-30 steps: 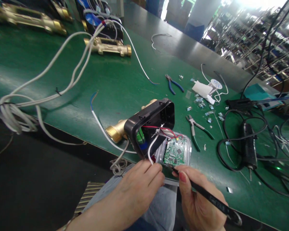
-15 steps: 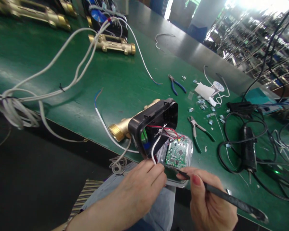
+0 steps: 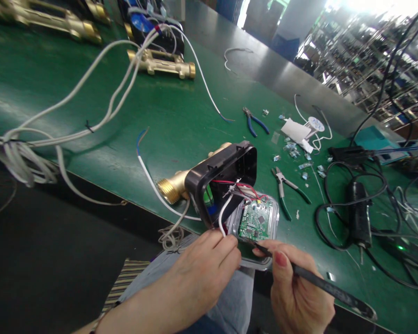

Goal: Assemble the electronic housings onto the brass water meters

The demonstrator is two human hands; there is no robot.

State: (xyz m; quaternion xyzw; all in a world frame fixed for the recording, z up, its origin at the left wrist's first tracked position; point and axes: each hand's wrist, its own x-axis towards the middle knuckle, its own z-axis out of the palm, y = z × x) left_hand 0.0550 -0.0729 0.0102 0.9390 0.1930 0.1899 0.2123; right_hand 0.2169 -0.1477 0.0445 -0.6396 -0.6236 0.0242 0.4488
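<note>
Right hand clenched on a slim black tool, gripped like a pen, its fine tip just at the lower edge of a clear plastic case. Left hand curled at the case's left corner, fingertips against a white wire; how firmly the wire is pinched, impossible to tell. Inside the case, a green circuit board, with thin red wires running up to an open black housing, tilted on a brass meter body. All of it close to the near edge of a green bench mat, above a denim-covered lap.

Just right of the case, green-handled pliers. Farther off, blue-handled pliers, scattered small metal clips and a white paper sheet. Beyond those, black cords looped around a black handheld device. To the left, a grey cable bundle draped over the bench edge. At the far end, another brass meter body.
</note>
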